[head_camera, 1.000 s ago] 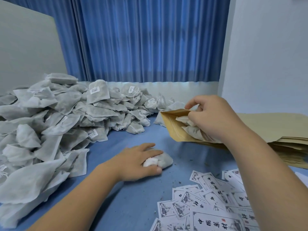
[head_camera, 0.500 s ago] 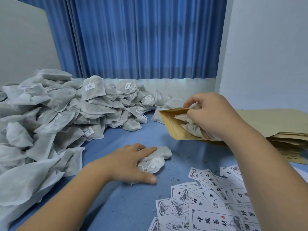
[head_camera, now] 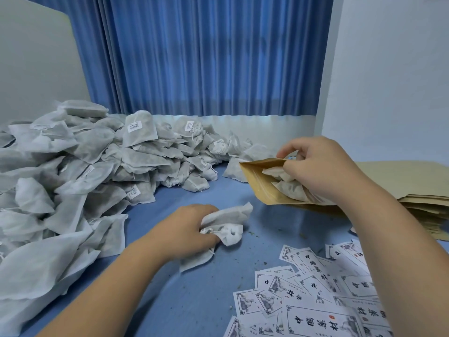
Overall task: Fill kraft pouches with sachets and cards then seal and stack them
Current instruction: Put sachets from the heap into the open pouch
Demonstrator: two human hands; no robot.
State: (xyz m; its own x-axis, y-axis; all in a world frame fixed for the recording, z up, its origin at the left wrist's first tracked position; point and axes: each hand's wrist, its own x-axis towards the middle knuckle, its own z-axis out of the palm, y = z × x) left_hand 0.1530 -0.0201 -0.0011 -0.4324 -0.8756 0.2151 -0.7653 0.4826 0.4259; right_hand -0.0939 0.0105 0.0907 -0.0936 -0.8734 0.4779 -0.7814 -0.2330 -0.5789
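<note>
- I see the blue table [head_camera: 194, 300] across the whole lower view, flecked with crumbs.
- The sachet heap [head_camera: 73, 171] sprawls from 8 to 11 o'clock.
- A stack of flat kraft pouches [head_camera: 418, 186] lies at 3 o'clock.
- Printed cards [head_camera: 315, 300] are scattered at 5 o'clock.
- The open pouch [head_camera: 257, 186] is at 2 o'clock, mouth facing 9, with packed sachets [head_camera: 291, 190] showing inside.
- The right hand [head_camera: 320, 169] grasps the pouch's rim, fingers curled into the mouth.
- The left hand [head_camera: 187, 229], near centre, clenches crumpled sachets [head_camera: 230, 222] just above the table.
</note>
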